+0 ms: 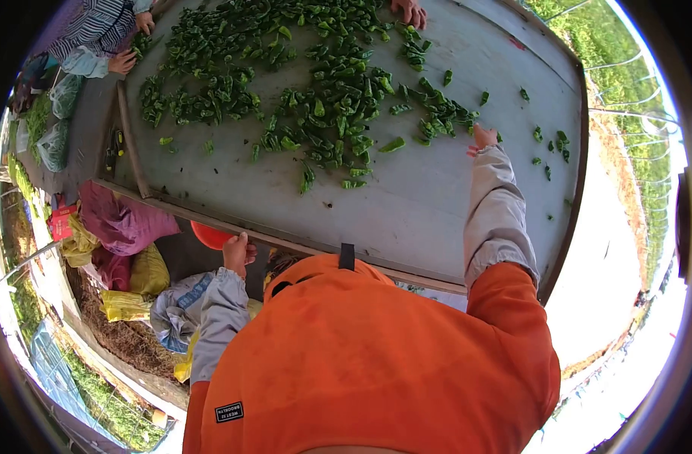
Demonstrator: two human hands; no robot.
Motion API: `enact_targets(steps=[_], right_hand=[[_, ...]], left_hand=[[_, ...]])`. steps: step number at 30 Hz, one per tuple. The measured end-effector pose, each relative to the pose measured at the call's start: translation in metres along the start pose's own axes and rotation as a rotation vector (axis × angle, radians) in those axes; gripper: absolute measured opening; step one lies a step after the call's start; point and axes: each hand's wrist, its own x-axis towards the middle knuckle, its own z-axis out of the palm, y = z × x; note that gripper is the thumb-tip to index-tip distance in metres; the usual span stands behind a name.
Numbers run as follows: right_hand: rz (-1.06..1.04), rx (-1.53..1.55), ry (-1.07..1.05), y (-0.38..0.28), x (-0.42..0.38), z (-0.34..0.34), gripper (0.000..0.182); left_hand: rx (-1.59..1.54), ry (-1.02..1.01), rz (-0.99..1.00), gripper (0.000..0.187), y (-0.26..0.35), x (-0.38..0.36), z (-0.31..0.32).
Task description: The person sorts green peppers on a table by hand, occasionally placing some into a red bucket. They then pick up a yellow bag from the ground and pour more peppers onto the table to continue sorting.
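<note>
Small green peppers lie heaped and scattered over a wide grey tabletop with a raised wooden edge. Over the right part of the table my right hand reaches out at the end of a loose pepper cluster. Its fingers look partly spread, and a bit of green shows beside them; whether they touch a pepper is hard to tell. My left hand is low at the near edge, fingers curled at the rim of a red basin. Most of the basin is hidden beneath the table edge.
Another person's hands are at the far left corner, and a further hand rests at the far edge. Pink sack and yellow bags stand left of me. Filled plastic bags sit farther left. Single peppers lie toward the right.
</note>
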Motion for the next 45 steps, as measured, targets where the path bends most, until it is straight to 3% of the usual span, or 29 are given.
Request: enact_targets(steps=[3, 5, 7, 9, 11, 13, 16, 19, 23, 25, 28, 31, 34, 37, 40, 43, 45], right_hand=[[-0.014, -0.093, -0.163, -0.013, 0.036, 0.040, 0.073], [-0.011, -0.148, -0.355, -0.045, 0.000, 0.064, 0.077], [-0.090, -0.084, -0.276, -0.063, -0.039, 0.112, 0.079], [-0.089, -0.126, -0.338, -0.084, -0.071, 0.158, 0.079], [-0.262, -0.278, -0.254, -0.092, -0.068, 0.221, 0.081], [-0.334, -0.180, -0.368, -0.098, -0.092, 0.259, 0.076], [-0.259, 0.311, -0.647, -0.120, -0.200, 0.255, 0.064], [-0.862, -0.139, -0.399, -0.081, -0.223, 0.250, 0.049], [-0.908, -0.600, -0.891, -0.002, -0.254, 0.209, 0.033], [-0.946, -0.998, -1.001, 0.008, -0.272, 0.191, 0.035], [-0.984, -1.140, -1.086, 0.028, -0.274, 0.195, 0.038], [-0.943, -1.175, -1.049, 0.022, -0.271, 0.218, 0.040], [-1.016, -0.993, -0.930, -0.002, -0.263, 0.234, 0.045], [-1.129, -0.615, -0.581, -0.020, -0.261, 0.232, 0.043], [-1.250, -0.365, -0.378, -0.024, -0.261, 0.216, 0.039], [-0.809, -0.544, -0.498, -0.002, -0.251, 0.190, 0.030], [-0.762, -0.791, -0.494, 0.013, -0.254, 0.168, 0.024]], left_hand=[[0.001, -0.002, -0.001, 0.024, 0.002, 0.002, 0.001], [0.009, 0.000, -0.001, 0.024, 0.002, 0.000, -0.001], [0.017, -0.007, 0.010, 0.025, 0.006, -0.002, 0.000], [0.019, -0.010, 0.016, 0.024, 0.007, 0.000, -0.001], [0.012, -0.012, 0.022, 0.024, 0.005, 0.001, 0.000], [0.000, -0.013, 0.025, 0.024, 0.004, 0.004, -0.001], [-0.008, -0.019, -0.007, 0.024, 0.006, 0.003, -0.002], [-0.012, -0.071, -0.006, 0.024, 0.009, 0.000, -0.004], [-0.030, -0.103, -0.019, 0.025, 0.008, 0.005, -0.009], [-0.044, -0.119, -0.021, 0.026, 0.008, 0.005, -0.012], [-0.054, -0.170, -0.025, 0.026, 0.008, 0.006, -0.017], [-0.072, -0.234, -0.046, 0.026, 0.009, 0.010, -0.023], [-0.053, -0.238, -0.053, 0.025, 0.011, 0.009, -0.025], [-0.021, -0.248, -0.070, 0.023, 0.012, 0.011, -0.029], [0.001, -0.227, -0.005, 0.024, 0.015, 0.008, -0.031], [-0.086, -0.171, 0.017, 0.028, 0.023, 0.003, -0.042], [-0.165, -0.116, -0.028, 0.031, 0.022, 0.011, -0.052]])
